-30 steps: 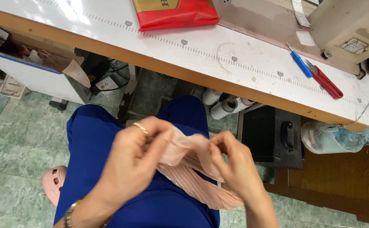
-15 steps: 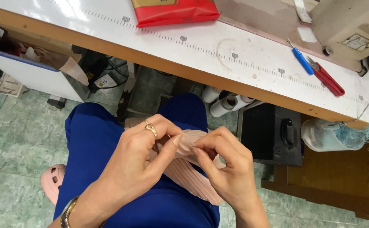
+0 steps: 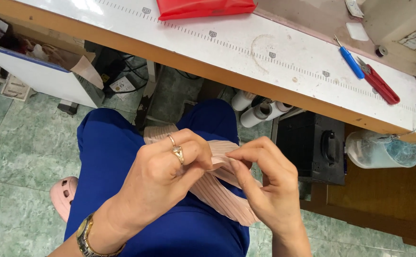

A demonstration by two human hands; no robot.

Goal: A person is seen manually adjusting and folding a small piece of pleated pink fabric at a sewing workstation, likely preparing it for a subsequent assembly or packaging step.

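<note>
Both of my hands hold a pale pink ribbed strip of fabric [image 3: 217, 190] over my lap in blue trousers [image 3: 108, 152]. My left hand [image 3: 162, 178], with two rings and a gold wristwatch, is closed around the strip's upper part. My right hand [image 3: 267, 183] pinches the strip's edge between thumb and fingers, right next to the left hand. The strip's lower end hangs between my hands down across my thigh.
A white worktable [image 3: 246, 52] with a printed ruler runs across the top, bearing a red bag [image 3: 203, 7], a blue tool [image 3: 350, 62], red snips [image 3: 379, 85] and a sewing machine [image 3: 398, 24]. Below: thread cones [image 3: 258, 112], a black box [image 3: 312, 147], a plastic jar [image 3: 384, 150], a white box [image 3: 32, 71].
My hands have come together on the pink strip; the right hand moved left and closed up to the left hand, and the view has shifted slightly down.
</note>
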